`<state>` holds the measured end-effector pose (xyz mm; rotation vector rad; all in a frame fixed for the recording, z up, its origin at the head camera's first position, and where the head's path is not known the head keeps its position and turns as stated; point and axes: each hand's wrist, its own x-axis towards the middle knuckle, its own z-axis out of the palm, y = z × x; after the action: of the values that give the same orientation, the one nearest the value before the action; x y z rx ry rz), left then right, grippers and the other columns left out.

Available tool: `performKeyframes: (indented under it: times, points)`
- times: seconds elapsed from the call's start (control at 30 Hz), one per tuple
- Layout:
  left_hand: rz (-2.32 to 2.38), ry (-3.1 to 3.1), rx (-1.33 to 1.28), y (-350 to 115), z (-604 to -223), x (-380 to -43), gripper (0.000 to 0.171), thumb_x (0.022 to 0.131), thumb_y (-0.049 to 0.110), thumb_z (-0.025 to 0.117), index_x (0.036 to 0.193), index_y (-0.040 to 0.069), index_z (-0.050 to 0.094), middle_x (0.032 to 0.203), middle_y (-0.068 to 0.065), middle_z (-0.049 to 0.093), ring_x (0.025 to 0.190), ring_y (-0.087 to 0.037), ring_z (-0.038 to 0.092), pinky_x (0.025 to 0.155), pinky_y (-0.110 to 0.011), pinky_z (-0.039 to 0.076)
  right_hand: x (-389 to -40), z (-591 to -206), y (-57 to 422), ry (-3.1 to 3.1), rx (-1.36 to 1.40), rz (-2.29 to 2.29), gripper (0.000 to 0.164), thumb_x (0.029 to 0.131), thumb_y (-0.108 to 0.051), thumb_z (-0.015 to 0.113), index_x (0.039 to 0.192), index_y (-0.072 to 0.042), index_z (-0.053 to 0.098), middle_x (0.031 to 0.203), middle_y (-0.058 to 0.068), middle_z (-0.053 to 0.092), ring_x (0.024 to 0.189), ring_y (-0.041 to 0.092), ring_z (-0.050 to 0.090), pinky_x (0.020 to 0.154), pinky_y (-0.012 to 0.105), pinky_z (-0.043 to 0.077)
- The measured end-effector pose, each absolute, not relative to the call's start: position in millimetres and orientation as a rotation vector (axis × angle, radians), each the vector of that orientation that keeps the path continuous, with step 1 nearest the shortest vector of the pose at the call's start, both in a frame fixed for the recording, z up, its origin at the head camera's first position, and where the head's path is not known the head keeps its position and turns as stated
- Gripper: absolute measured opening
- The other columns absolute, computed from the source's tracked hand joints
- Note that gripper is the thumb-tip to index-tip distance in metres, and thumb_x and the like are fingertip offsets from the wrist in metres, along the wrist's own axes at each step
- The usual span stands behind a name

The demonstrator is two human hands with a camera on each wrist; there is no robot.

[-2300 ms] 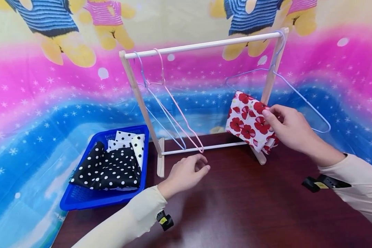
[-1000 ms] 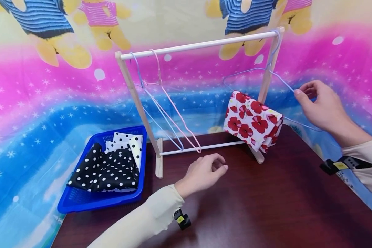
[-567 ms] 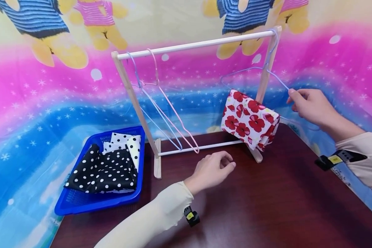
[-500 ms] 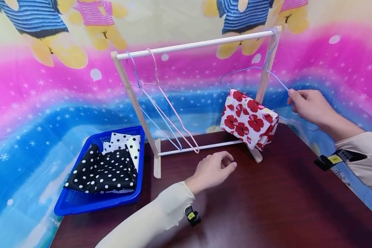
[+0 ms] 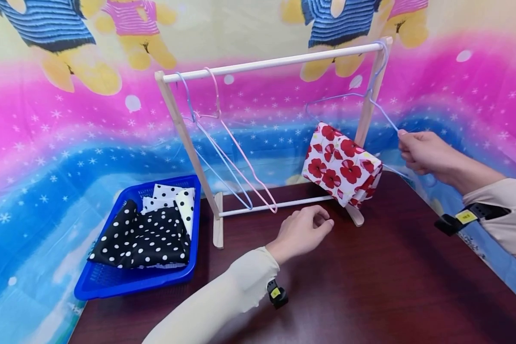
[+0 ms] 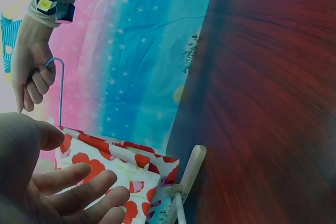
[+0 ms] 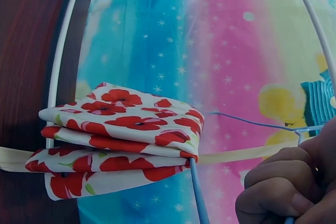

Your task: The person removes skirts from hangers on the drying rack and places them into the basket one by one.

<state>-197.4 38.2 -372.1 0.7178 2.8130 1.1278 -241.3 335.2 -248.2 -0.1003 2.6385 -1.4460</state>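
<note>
At the right end of the rack my right hand (image 5: 427,152) pinches the sloping arm of a purple-blue clothes hanger (image 5: 344,97). A folded white cloth with red flowers (image 5: 341,165) hangs over that hanger's bottom bar; in the right wrist view its layers (image 7: 126,114) show edge-on, the bar coming out of one end. My left hand (image 5: 303,231) hovers over the table in front of the rack, fingers loosely bent, holding nothing. In the left wrist view the left hand's spread fingers (image 6: 84,192) appear in front of the flowered cloth, with the right hand (image 6: 34,74) beyond.
The wooden rack with a white top rail (image 5: 275,62) stands on the dark table (image 5: 348,291). A blue hanger (image 5: 223,160) and a pink hanger (image 5: 251,167) hang at its left end. A blue basket (image 5: 133,286) at left holds black and white polka-dot cloths (image 5: 155,236).
My right hand has left the flowered cloth's edge, moved to the hanger's arm and slid slightly down it. My left hand has drifted right. The cloth has shifted slightly left in view.
</note>
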Motion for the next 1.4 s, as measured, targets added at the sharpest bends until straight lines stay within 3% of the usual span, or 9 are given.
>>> performKeyframes:
  times: [0.63, 1.4]
  points:
    - [1.237, 2.8, 0.644, 41.1, -380.6, -207.4, 0.02, 0.097, 0.037, 0.063, 0.108, 0.022, 0.071, 0.093, 0.008, 0.075, 0.076, 0.0, 0.064, 0.07, -0.023, 0.048, -247.0, -256.5, 318.5, 2.622, -0.094, -1.357, 0.058, 0.103, -0.063, 0.02, 0.076, -0.014, 0.033, 0.056, -0.008, 0.028, 0.045, 0.009, 0.027, 0.042, 0.033, 0.026]
    - [1.416, 2.711, 0.511, 35.4, -406.6, -222.8, 0.014, 0.098, 0.034, 0.063, 0.104, 0.024, 0.071, 0.09, 0.009, 0.072, 0.078, -0.003, 0.061, 0.073, -0.025, 0.049, -248.9, -259.8, 296.1, 2.637, -0.095, -1.336, 0.058, 0.105, -0.06, 0.016, 0.077, -0.013, 0.035, 0.054, -0.008, 0.028, 0.045, 0.01, 0.028, 0.045, 0.033, 0.028]
